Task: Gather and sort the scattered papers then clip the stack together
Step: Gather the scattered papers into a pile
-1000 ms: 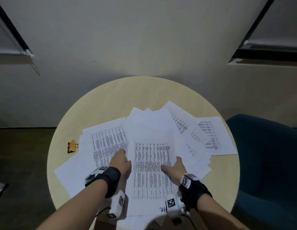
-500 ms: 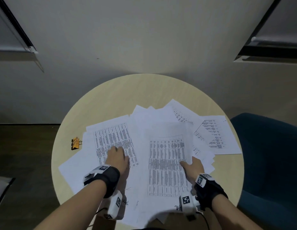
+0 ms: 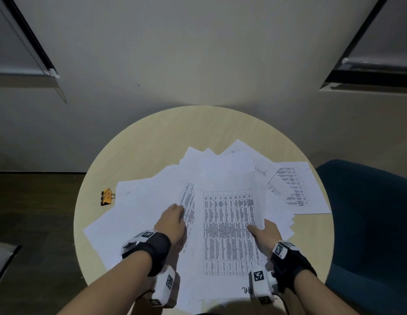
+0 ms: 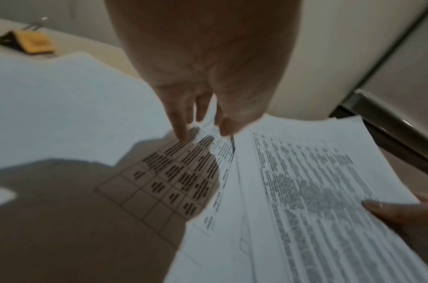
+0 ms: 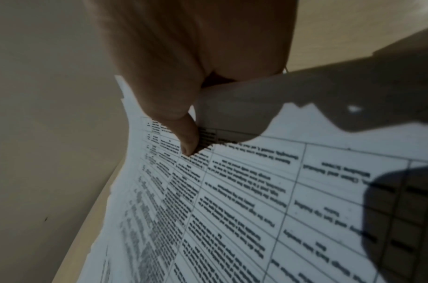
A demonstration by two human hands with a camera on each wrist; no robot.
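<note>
White papers point(image 3: 229, 226) with black printed tables; orange binder clip point(image 3: 107, 196); pale beige table point(image 3: 175, 130); teal chair point(image 3: 375, 223)

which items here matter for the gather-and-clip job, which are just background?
Job:
- scattered papers
- printed table sheet, pinched by right hand
- left hand, on the papers
- orange binder clip

Background:
- round table
- blue chair
- window blinds

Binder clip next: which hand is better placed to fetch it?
Left, likely. The binder clip lies at the table's left edge, nearer the left hand; the right hand pinches the printed sheets.
</note>
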